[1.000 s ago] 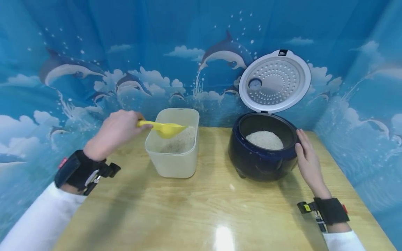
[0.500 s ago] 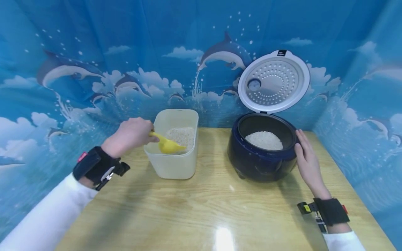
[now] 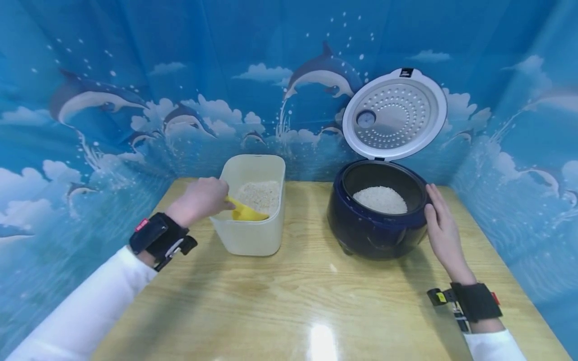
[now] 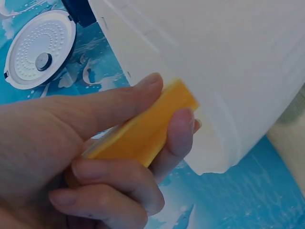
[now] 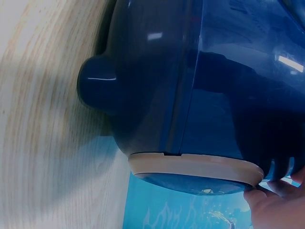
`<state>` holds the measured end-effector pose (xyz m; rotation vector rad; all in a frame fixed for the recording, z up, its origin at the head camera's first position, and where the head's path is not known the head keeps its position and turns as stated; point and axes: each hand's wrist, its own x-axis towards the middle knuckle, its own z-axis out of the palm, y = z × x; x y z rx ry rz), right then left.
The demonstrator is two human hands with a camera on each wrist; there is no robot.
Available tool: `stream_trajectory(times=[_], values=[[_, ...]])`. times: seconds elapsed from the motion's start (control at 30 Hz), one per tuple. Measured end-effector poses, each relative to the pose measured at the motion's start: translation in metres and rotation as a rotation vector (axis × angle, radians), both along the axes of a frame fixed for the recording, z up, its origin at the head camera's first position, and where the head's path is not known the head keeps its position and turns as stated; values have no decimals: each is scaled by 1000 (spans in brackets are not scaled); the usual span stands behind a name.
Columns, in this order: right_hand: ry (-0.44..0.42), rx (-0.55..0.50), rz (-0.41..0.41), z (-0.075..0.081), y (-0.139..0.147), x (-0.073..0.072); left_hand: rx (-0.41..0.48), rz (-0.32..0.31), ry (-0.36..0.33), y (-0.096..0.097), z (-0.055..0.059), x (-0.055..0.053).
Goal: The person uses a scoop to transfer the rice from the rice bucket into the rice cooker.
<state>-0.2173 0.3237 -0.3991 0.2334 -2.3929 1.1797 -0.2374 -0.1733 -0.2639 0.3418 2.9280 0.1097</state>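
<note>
My left hand (image 3: pixel 203 198) grips the handle of a yellow scoop (image 3: pixel 247 212). The scoop's bowl is inside a translucent white container (image 3: pixel 250 240), low near its front wall, beside the loose rice (image 3: pixel 261 194). In the left wrist view, thumb and fingers wrap the yellow handle (image 4: pixel 152 124); the bowl is hidden there. A dark blue rice cooker (image 3: pixel 375 235) stands to the right, its lid (image 3: pixel 393 118) raised, with white rice (image 3: pixel 381 199) in the pot. My right hand (image 3: pixel 444 233) rests on the cooker's right side with its fingers extended along the rim.
Both vessels stand on a light wooden table (image 3: pixel 280 306), the container left of the cooker with a gap between. A blue dolphin-print curtain (image 3: pixel 217 60) rises directly behind them and along both sides. Black camera straps (image 3: pixel 476 303) circle the wrists.
My left hand has moved right and down, carrying the scoop from over the container's rim deeper into it, toward the front wall. My right hand has kept its place on the cooker.
</note>
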Motion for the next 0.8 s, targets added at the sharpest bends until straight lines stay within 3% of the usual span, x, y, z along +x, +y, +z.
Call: stream_trajectory(times=[0.17, 0.53, 0.8], values=[[2, -16, 4, 1, 1, 0, 0, -3, -3, -2, -5, -1], [-14, -17, -3, 0, 2, 0, 45, 33, -128, -3, -8, -8], [-9, -17, -8, -2, -1, 0, 9, 24, -177, 1, -11, -16]])
